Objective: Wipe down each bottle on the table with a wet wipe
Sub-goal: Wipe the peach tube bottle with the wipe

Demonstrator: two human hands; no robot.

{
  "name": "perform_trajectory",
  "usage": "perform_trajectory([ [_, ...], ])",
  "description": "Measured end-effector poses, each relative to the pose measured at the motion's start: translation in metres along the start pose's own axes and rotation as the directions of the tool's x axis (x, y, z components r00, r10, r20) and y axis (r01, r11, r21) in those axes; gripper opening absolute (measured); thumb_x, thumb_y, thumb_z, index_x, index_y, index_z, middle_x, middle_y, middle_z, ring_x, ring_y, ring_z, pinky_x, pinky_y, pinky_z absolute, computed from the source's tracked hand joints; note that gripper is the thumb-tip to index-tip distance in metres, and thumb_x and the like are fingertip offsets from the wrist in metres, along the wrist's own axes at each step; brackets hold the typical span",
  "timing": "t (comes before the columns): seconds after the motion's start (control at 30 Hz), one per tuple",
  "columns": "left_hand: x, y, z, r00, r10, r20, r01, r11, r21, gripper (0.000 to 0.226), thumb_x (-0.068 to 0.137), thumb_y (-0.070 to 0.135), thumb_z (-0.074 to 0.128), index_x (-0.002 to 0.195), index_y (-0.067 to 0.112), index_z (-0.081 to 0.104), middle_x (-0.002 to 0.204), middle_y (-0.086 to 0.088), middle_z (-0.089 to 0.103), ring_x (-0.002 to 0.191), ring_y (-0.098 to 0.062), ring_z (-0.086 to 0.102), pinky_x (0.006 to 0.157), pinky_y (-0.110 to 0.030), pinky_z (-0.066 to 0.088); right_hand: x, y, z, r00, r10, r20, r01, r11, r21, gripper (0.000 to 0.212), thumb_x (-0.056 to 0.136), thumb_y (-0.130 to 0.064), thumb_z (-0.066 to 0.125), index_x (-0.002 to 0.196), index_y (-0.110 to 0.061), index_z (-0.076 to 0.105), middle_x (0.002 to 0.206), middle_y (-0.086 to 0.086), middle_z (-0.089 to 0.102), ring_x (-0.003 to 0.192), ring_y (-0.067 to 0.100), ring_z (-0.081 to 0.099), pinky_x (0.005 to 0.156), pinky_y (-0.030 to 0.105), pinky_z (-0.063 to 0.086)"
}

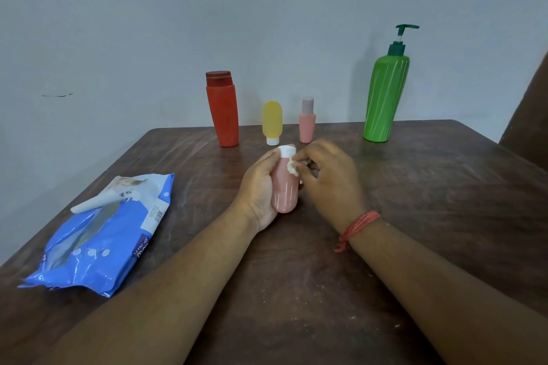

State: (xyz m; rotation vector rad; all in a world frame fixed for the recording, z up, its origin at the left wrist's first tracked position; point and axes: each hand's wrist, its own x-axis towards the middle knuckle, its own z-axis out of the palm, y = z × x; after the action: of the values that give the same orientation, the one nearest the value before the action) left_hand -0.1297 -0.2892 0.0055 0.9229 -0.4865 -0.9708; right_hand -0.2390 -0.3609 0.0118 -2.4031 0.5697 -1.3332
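A pink squeeze bottle point(284, 187) with a white cap is held above the middle of the counter point(430, 187), cap pointing away from the person. The left hand point(259, 187) wraps around its body, fingers curled behind it. The right hand point(329, 178) pinches a small wad of white wet wipe point(293, 168) and presses it against the bottle's shoulder, just below the cap. A red thread band point(357, 227) circles the right wrist.

Four more bottles stand in a row along the far edge of the counter, near the wall: a red bottle point(224, 112) with a red cap, a yellow squeeze bottle point(272, 121) standing on its white cap, a small pink bottle point(307, 124) with a mauve cap, and a tall green pump bottle point(384, 98). That makes five bottles in all, one in the hands and four standing.

One blue pack of wipes point(98, 246) lies on the left of the counter, its flap peeled up.
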Motion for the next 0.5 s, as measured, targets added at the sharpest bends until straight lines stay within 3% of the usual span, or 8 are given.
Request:
perform_trajectory([
  [0.17, 0.0008, 0.0042, -0.0030, 0.999, 0.022, -0.035, -0.024, 0.999, -0.040, 0.031, 0.108, 0.024, 0.041, 0.123, 0.011, 0.064, 0.086, -0.012, 0.070, 0.072, -0.021, 0.068, 0.068, -0.035, 0.055, -0.0067, -0.0011, -0.0006, 0.990, -0.073, 0.122, 0.072, 0.997, 0.007, 0.008, 0.083, -0.008, 0.074, 0.085, -0.013, 0.068, 0.084, -0.009, 0.054, 0.072, 0.002, 0.046, 0.068, 0.004, 0.036],
  [0.33, 0.0014, 0.0007, 0.0014, 0.998, 0.057, -0.034, -0.055, 0.998, 0.039, 0.033, 0.108, 0.020, 0.039, 0.128, 0.008, 0.063, 0.097, -0.011, 0.074, 0.086, -0.022, 0.069, 0.079, -0.040, 0.056, 0.0010, 0.0003, -0.0018, 0.997, 0.047, -0.069, -0.044, 0.998, 0.047, 0.004, 0.086, -0.009, 0.071, 0.087, -0.012, 0.069, 0.087, -0.007, 0.058, 0.076, 0.004, 0.050, 0.067, 0.007, 0.039],
  [0.5, 0.0020, 0.0059, -0.0062, 0.997, 0.061, -0.050, -0.061, 0.998, 0.016, 0.033, 0.108, 0.021, 0.037, 0.123, 0.009, 0.063, 0.098, -0.013, 0.074, 0.082, -0.024, 0.071, 0.073, -0.039, 0.057, -0.0060, 0.0039, -0.0047, 0.984, 0.119, 0.133, -0.142, 0.974, 0.179, 0.004, 0.086, -0.015, 0.073, 0.089, -0.015, 0.070, 0.095, -0.003, 0.068, 0.083, 0.012, 0.065, 0.075, 0.032, 0.056],
])
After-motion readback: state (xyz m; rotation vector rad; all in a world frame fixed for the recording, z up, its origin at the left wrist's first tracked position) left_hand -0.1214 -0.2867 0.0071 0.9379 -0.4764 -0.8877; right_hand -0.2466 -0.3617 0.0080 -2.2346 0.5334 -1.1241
